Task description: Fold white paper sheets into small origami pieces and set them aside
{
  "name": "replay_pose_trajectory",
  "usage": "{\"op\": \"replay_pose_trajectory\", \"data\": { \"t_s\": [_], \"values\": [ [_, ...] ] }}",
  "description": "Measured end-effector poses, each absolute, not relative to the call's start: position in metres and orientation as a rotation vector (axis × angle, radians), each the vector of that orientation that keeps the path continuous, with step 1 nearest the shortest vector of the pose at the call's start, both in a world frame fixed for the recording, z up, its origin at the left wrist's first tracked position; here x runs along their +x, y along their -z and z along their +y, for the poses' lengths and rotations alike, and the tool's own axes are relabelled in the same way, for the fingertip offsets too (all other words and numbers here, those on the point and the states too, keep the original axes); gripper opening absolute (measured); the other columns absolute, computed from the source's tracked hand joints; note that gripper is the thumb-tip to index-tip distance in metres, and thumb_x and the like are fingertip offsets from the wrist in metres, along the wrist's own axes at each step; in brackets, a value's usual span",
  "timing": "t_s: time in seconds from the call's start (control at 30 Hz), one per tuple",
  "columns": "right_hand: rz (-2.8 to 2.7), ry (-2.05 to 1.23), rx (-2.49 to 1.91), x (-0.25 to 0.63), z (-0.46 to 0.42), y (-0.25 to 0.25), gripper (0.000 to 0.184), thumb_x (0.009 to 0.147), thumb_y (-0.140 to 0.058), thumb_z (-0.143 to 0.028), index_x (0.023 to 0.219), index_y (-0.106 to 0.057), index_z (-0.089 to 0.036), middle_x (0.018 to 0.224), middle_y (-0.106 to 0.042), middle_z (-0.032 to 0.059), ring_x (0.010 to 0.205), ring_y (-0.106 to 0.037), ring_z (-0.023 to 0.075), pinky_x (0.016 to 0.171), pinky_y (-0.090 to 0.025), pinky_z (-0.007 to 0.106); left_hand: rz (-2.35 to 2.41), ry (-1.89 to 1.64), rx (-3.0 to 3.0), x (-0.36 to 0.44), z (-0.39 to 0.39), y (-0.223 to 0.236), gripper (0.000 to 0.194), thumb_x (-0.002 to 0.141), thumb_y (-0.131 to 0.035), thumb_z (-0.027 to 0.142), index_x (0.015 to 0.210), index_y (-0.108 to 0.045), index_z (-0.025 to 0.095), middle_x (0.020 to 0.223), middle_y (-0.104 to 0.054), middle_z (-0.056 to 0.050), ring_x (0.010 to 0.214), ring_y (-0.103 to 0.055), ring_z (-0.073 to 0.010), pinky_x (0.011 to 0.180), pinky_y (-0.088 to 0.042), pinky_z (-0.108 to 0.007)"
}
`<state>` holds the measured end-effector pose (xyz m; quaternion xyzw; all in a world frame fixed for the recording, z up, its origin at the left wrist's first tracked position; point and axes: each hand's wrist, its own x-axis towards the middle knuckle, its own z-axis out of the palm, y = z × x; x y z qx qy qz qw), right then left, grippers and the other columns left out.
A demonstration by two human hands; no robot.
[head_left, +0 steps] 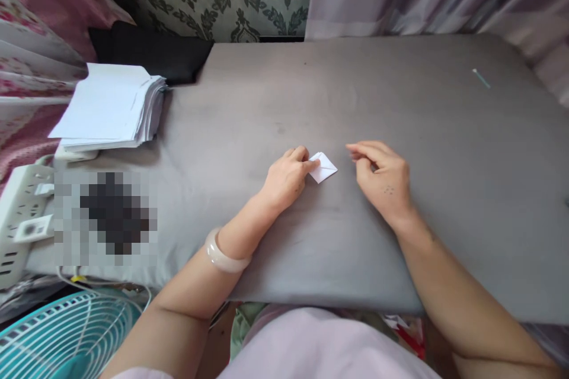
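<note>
A small piece of folded white paper (323, 169) lies on the grey cloth, turned like a diamond, with a crease line across it. My left hand (288, 176) grips its left corner, thumb on top and the other fingers curled behind. To the right of the paper and apart from it, my right hand (383, 180) hovers just over the cloth. Its fingers are loosely bent and hold nothing that I can see. A pale bangle (224, 256) circles my left forearm.
A stack of white paper (109, 103) sits at the left, before a black folded item (149, 50). Near it are a power strip (22, 213) and a pixelated dark object (116, 213). A teal fan (66, 337) stands lower left. A thin stick (481, 78) lies far right on the grey cloth (466, 189).
</note>
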<state>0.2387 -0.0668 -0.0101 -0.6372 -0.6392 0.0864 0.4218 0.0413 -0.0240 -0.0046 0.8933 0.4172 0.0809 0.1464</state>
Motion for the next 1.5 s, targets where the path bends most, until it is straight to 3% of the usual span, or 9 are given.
{"op": "replay_pose_trajectory", "data": {
  "t_s": [0.23, 0.4, 0.53, 0.73, 0.93, 1.17, 1.33, 1.5],
  "values": [
    [-2.047, -0.214, -1.604, 0.210, -0.077, 0.016, 0.043, 0.084, -0.039, -0.006, 0.117, -0.065, -0.015, 0.113, -0.064, 0.0125, 0.102, -0.058, 0.0242, 0.087, -0.049, 0.038, 1.220, -0.521, 2.195, 0.036, -0.014, 0.009, 0.037, 0.089, -0.041, 0.010, 0.105, -0.072, 0.021, 0.102, -0.064, -0.007, 0.089, -0.059, -0.0158, 0.080, -0.048, -0.026],
    [-2.215, -0.032, -1.698, 0.201, -0.086, 0.010, 0.043, 0.088, -0.040, -0.014, 0.126, -0.060, -0.012, 0.115, -0.059, 0.0162, 0.099, -0.053, 0.0268, 0.085, -0.047, 0.040, 1.471, -0.653, 1.885, 0.028, -0.004, 0.007, 0.032, 0.078, -0.048, 0.008, 0.096, -0.073, 0.015, 0.092, -0.067, -0.006, 0.080, -0.060, -0.0143, 0.084, -0.050, -0.029],
    [-2.313, 0.056, -1.764, 0.190, -0.091, 0.002, 0.044, 0.093, -0.038, -0.023, 0.132, -0.055, -0.016, 0.111, -0.056, 0.0163, 0.097, -0.050, 0.0275, 0.079, -0.045, 0.039, 1.467, -0.611, 1.906, 0.026, -0.004, 0.004, 0.027, 0.078, -0.050, 0.011, 0.091, -0.074, 0.015, 0.094, -0.066, -0.007, 0.077, -0.060, -0.0137, 0.085, -0.050, -0.030],
    [-2.378, 0.066, -1.833, 0.183, -0.088, -0.008, 0.043, 0.095, -0.036, -0.031, 0.131, -0.057, -0.021, 0.106, -0.054, 0.0159, 0.095, -0.048, 0.0277, 0.069, -0.041, 0.036, 1.410, -0.607, 1.935, 0.028, -0.007, 0.004, 0.022, 0.080, -0.052, 0.013, 0.086, -0.073, 0.015, 0.094, -0.064, -0.007, 0.075, -0.059, -0.0127, 0.082, -0.051, -0.029],
    [-2.427, 0.017, -1.816, 0.187, -0.082, -0.015, 0.040, 0.094, -0.038, -0.032, 0.126, -0.060, -0.024, 0.102, -0.053, 0.0133, 0.094, -0.048, 0.0258, 0.066, -0.039, 0.033, 1.237, -0.683, 2.133, 0.035, -0.014, 0.009, 0.023, 0.087, -0.049, 0.013, 0.096, -0.070, 0.015, 0.094, -0.066, -0.007, 0.082, -0.060, -0.0137, 0.082, -0.049, -0.027],
    [-2.332, -0.115, -1.673, 0.205, -0.086, -0.005, 0.039, 0.091, -0.041, -0.021, 0.127, -0.056, -0.016, 0.112, -0.058, 0.0123, 0.100, -0.052, 0.0238, 0.088, -0.043, 0.036, 1.183, -0.424, 2.494, 0.039, -0.027, 0.006, 0.033, 0.095, -0.036, 0.016, 0.103, -0.068, 0.015, 0.100, -0.062, -0.010, 0.095, -0.057, -0.0191, 0.079, -0.049, -0.029],
    [-2.396, -0.034, -1.728, 0.200, -0.089, -0.004, 0.046, 0.091, -0.041, -0.021, 0.134, -0.048, -0.010, 0.115, -0.058, 0.0149, 0.101, -0.050, 0.0266, 0.081, -0.044, 0.036, 1.163, -0.214, 2.752, 0.044, -0.035, -0.005, 0.027, 0.090, -0.039, 0.010, 0.099, -0.065, 0.011, 0.106, -0.058, -0.013, 0.101, -0.052, -0.0233, 0.081, -0.048, -0.032],
    [-2.416, -0.016, -1.723, 0.197, -0.083, -0.011, 0.037, 0.090, -0.040, -0.018, 0.123, -0.057, -0.013, 0.106, -0.059, 0.0129, 0.095, -0.050, 0.0246, 0.078, -0.042, 0.035, 1.208, -0.010, 2.786, 0.053, -0.045, -0.014, 0.024, 0.092, -0.039, 0.010, 0.098, -0.063, 0.011, 0.098, -0.059, -0.014, 0.096, -0.053, -0.0239, 0.075, -0.048, -0.032]
  ]
}}
